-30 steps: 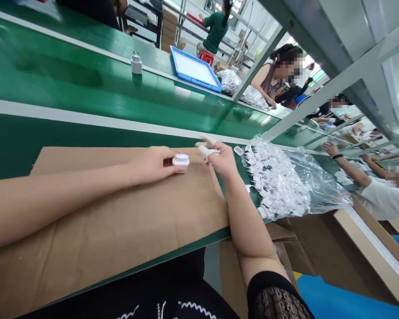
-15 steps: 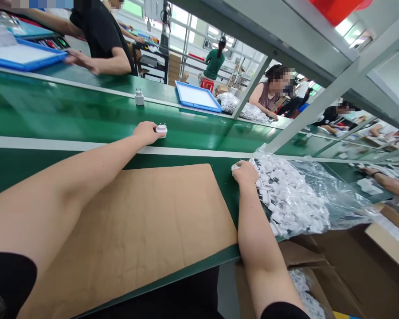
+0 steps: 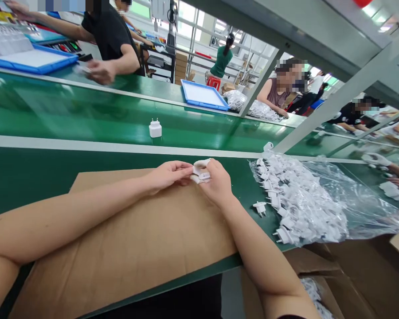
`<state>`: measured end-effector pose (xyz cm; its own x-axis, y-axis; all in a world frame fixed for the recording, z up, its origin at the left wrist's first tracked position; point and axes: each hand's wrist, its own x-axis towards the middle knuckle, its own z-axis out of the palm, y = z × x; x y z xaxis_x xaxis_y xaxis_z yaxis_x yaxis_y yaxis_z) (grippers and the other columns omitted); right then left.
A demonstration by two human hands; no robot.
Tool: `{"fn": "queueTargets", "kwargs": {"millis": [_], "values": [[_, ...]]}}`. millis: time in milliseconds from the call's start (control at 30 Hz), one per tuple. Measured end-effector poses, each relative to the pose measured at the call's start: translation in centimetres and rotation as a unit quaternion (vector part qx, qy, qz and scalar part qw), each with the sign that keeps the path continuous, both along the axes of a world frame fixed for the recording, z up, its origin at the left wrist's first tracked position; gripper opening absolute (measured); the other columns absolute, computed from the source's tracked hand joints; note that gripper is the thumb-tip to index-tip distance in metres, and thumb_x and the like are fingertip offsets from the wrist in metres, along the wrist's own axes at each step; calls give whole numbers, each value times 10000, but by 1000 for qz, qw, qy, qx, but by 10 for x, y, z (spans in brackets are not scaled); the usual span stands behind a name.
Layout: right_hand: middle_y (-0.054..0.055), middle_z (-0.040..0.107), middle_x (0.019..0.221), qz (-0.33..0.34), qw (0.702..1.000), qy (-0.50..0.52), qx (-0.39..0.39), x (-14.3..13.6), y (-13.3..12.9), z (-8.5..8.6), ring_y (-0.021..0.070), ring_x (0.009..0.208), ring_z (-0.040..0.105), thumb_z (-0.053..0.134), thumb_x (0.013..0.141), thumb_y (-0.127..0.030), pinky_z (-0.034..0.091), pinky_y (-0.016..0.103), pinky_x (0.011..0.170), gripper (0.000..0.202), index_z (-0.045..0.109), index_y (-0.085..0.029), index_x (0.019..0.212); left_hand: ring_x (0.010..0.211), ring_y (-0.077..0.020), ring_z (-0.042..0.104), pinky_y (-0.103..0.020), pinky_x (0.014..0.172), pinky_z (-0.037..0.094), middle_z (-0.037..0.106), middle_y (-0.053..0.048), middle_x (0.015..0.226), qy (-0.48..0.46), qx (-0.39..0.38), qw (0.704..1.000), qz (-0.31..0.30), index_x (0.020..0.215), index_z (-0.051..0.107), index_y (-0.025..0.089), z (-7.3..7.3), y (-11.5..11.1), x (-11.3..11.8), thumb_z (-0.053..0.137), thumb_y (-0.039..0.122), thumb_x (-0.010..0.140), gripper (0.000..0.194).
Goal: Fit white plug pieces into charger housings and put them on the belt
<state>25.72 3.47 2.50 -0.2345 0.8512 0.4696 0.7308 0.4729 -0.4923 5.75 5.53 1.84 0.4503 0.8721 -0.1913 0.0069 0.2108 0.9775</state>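
Observation:
My left hand [image 3: 169, 176] and my right hand [image 3: 217, 180] meet above the cardboard sheet [image 3: 153, 226]. Between their fingertips is a small white plastic charger part [image 3: 204, 177], partly covered by fingers. The right thumb and forefinger seem to wear white finger covers. Beyond the hands, a white plug charger [image 3: 155, 129] stands on the green belt [image 3: 113, 117], its two prongs pointing up. To the right of my right hand lies a single white plug piece [image 3: 260, 208], beside a heap of similar white pieces [image 3: 295, 204] on clear plastic.
Open cardboard boxes [image 3: 359, 266] stand below the bench edge at right. Slanted metal frame bars [image 3: 312, 106] cross the upper right. Across the belt are blue-rimmed trays [image 3: 204, 95] and a co-worker's hand [image 3: 103, 71] with a blurred white item.
My left hand has let go of the charger on the belt and come back to my right hand, which moved left from the heap. The farther charger is gone from the belt.

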Motion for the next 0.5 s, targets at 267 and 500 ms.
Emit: {"fn": "queueTargets", "kwargs": {"millis": [267, 500], "values": [[74, 678, 1187, 13, 973, 221, -65, 1, -4, 8, 216, 967, 667, 828, 741, -450, 563, 324, 722, 508, 693, -272, 1196, 883, -172, 745, -363, 937, 609, 777, -81, 1081, -137, -22, 990, 25, 1044, 712, 174, -6, -6, -5, 943, 437, 663, 517], [29, 746, 986, 59, 970, 211, -109, 1, -6, 10, 168, 795, 668, 790, 793, -333, 553, 324, 721, 178, 776, -276, 961, 973, -216, 751, -419, 1028, 593, 778, -107, 1097, -128, 5, 991, 40, 1038, 728, 151, -7, -7, -4, 920, 390, 712, 448]]}}
